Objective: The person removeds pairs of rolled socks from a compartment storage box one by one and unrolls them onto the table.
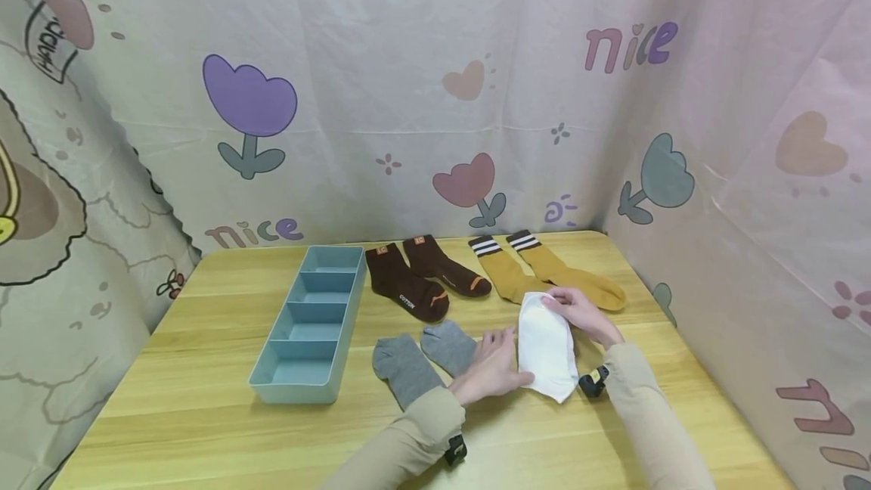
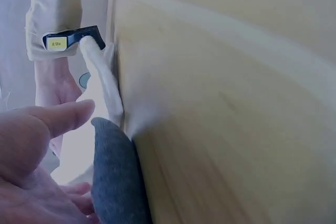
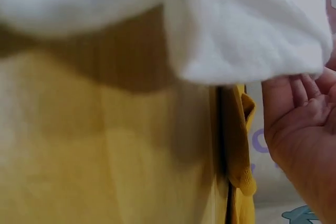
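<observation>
Fingers point(image 1: 502, 340) of your left hand point(image 1: 488, 370) lie straight and relaxed, their tips touching the near left edge of the white sock point(image 1: 547, 350); nothing is gripped there. Your right hand point(image 1: 584, 314) rests on the far end of the same sock, its fingers point(image 1: 559, 295) loosely extended over the cloth, and the head view does not show a pinch.

Between your two hands the white sock lies flat on the wooden worktop point(image 1: 204, 414), its long axis running from the far end under your right fingers toward you, the narrower end pointing at the near edge, slightly to the right. In the right wrist view the white cloth point(image 3: 220, 30) fills the top of the frame, with your open palm point(image 3: 302, 129) at its right.

Just left of your left fingers lie two grey socks point(image 1: 425, 360) side by side, and one shows dark and close beside your thumb in the left wrist view point(image 2: 118, 177). Beyond your right fingers, touching distance from the white sock, lie two mustard socks point(image 1: 544, 274) with striped cuffs pointing away from you. Left of those lie two brown socks point(image 1: 422, 282), likewise lengthwise away from you. Well left of your left hand stands a blue divided tray point(image 1: 261, 373), its long axis also running away from you.
</observation>
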### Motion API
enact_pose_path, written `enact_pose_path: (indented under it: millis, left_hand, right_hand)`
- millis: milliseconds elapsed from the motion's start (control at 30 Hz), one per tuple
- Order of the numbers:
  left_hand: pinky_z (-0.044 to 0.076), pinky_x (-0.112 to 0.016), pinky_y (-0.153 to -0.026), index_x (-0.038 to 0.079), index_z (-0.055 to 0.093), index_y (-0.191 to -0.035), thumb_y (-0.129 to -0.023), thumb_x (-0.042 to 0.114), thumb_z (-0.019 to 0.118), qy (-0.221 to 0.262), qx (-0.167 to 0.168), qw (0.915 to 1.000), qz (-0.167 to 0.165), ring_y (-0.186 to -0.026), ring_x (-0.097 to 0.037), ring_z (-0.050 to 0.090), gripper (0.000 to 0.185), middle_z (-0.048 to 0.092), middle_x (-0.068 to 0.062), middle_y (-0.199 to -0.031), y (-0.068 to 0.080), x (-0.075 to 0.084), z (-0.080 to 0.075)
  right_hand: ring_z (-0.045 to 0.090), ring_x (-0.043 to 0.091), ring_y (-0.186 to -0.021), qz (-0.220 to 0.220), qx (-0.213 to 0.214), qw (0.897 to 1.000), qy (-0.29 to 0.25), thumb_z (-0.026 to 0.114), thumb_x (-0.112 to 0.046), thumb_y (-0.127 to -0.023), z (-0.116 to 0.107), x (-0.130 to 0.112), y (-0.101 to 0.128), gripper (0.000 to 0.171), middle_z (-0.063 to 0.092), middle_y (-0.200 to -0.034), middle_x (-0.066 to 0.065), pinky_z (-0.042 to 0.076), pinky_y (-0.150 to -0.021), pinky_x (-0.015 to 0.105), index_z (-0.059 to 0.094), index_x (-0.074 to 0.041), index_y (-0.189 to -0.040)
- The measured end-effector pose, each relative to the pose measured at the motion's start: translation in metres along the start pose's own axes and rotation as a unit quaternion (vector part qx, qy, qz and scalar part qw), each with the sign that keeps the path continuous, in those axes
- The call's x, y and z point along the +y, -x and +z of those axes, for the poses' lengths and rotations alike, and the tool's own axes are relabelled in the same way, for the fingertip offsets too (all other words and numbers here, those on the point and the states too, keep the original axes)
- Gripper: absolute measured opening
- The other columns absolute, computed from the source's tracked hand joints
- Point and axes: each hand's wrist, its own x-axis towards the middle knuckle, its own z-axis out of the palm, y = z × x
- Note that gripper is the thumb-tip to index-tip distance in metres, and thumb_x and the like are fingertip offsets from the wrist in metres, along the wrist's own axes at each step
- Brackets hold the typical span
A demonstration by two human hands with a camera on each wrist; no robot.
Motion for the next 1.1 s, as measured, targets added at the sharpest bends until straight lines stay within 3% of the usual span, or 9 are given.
enact_pose_path:
  millis: [133, 333, 433, 600, 667, 800, 933, 1033, 1100]
  left_hand:
    - [0.04, -0.04, -0.098, -0.002, 0.037, -0.144, -0.081, 0.036, 0.083, 0.029, -0.003, 0.9995, -0.016, -0.116, -0.032, 0.053, 0.087, 0.066, -0.021, -0.122, -0.004, 0.006, -0.001]
    - [0.039, -0.042, -0.102, -0.002, 0.044, -0.138, -0.083, 0.024, 0.076, 0.119, -0.015, 0.9924, -0.025, -0.122, -0.034, 0.057, 0.069, 0.055, -0.019, -0.143, -0.01, 0.009, -0.005]
    - [0.046, -0.038, -0.098, -0.003, 0.042, -0.14, -0.084, 0.014, 0.069, 0.222, -0.017, 0.9745, -0.03, -0.111, -0.029, 0.063, 0.064, 0.058, -0.018, -0.14, -0.01, 0.008, -0.01]
    - [0.051, -0.027, -0.076, -0.003, 0.026, -0.15, -0.09, 0.007, 0.058, 0.384, 0.001, 0.9216, -0.058, -0.092, -0.018, 0.064, 0.069, 0.065, -0.021, -0.122, -0.012, -0.002, -0.021]
    - [0.051, -0.026, -0.073, -0.003, 0.024, -0.15, -0.092, 0.006, 0.056, 0.412, 0.016, 0.9084, -0.071, -0.091, -0.02, 0.065, 0.067, 0.065, -0.024, -0.117, -0.014, -0.008, -0.025]
    - [0.051, -0.025, -0.071, 0.0, 0.026, -0.148, -0.092, 0.005, 0.054, 0.428, 0.06, 0.8959, -0.104, -0.091, -0.021, 0.063, 0.063, 0.061, -0.023, -0.118, -0.02, -0.02, -0.032]
    - [0.047, -0.024, -0.067, 0.003, 0.027, -0.146, -0.092, 0.002, 0.052, 0.437, 0.088, 0.8857, -0.128, -0.083, -0.017, 0.056, 0.059, 0.056, -0.02, -0.114, -0.027, -0.031, -0.037]
    - [0.046, -0.024, -0.069, 0.002, 0.029, -0.143, -0.092, 0.0, 0.052, 0.435, 0.104, 0.886, -0.12, -0.084, -0.019, 0.057, 0.056, 0.056, -0.022, -0.113, -0.032, -0.036, -0.04]
    - [0.049, -0.025, -0.073, 0.002, 0.035, -0.14, -0.091, 0.0, 0.056, 0.419, 0.12, 0.8929, -0.114, -0.09, -0.023, 0.062, 0.054, 0.061, -0.024, -0.115, -0.035, -0.039, -0.04]
  right_hand:
    - [0.061, 0.002, -0.071, -0.011, 0.013, 0.998, -0.058, 0.05, -0.016, -0.106, -0.001, 0.0, 0.003, 0.017, 0.065, -0.081, -0.01, 0.052, -0.062, 0.02, 0.062, -0.004, -0.106]
    - [0.066, 0.003, -0.074, -0.049, 0.032, 0.986, -0.156, 0.045, -0.013, -0.107, -0.003, -0.003, 0.007, 0.018, 0.07, -0.085, -0.011, 0.056, -0.063, 0.02, 0.061, -0.019, -0.106]
    - [0.068, 0.004, -0.073, -0.058, 0.068, 0.979, -0.185, 0.045, -0.014, -0.107, -0.005, -0.005, 0.007, 0.019, 0.072, -0.086, -0.01, 0.057, -0.061, 0.021, 0.061, -0.025, -0.109]
    - [0.069, 0.007, -0.072, -0.046, 0.088, 0.976, -0.195, 0.048, -0.017, -0.106, -0.008, -0.009, 0.012, 0.022, 0.072, -0.087, -0.008, 0.059, -0.061, 0.024, 0.061, -0.032, -0.116]
    - [0.069, 0.008, -0.073, -0.037, 0.078, 0.978, -0.188, 0.048, -0.013, -0.106, -0.01, -0.009, 0.016, 0.022, 0.072, -0.089, -0.007, 0.06, -0.063, 0.026, 0.062, -0.027, -0.117]
    - [0.068, 0.011, -0.078, -0.013, 0.039, 0.986, -0.162, 0.046, 0.001, -0.099, -0.014, -0.003, 0.024, 0.024, 0.067, -0.096, -0.003, 0.062, -0.069, 0.029, 0.059, -0.008, -0.116]
    - [0.068, 0.015, -0.075, 0.029, -0.048, 0.992, -0.116, 0.048, 0.006, -0.089, -0.015, 0.002, 0.03, 0.036, 0.062, -0.1, 0.004, 0.061, -0.066, 0.029, 0.047, 0.003, -0.125]
    - [0.068, 0.016, -0.069, 0.05, -0.119, 0.989, -0.071, 0.052, 0.004, -0.088, -0.012, 0.004, 0.033, 0.052, 0.061, -0.098, 0.008, 0.06, -0.061, 0.029, 0.034, 0.008, -0.137]
    - [0.066, 0.015, -0.067, 0.055, -0.153, 0.986, -0.044, 0.054, 0.001, -0.088, -0.011, 0.003, 0.035, 0.061, 0.061, -0.095, 0.009, 0.059, -0.058, 0.028, 0.027, 0.011, -0.143]
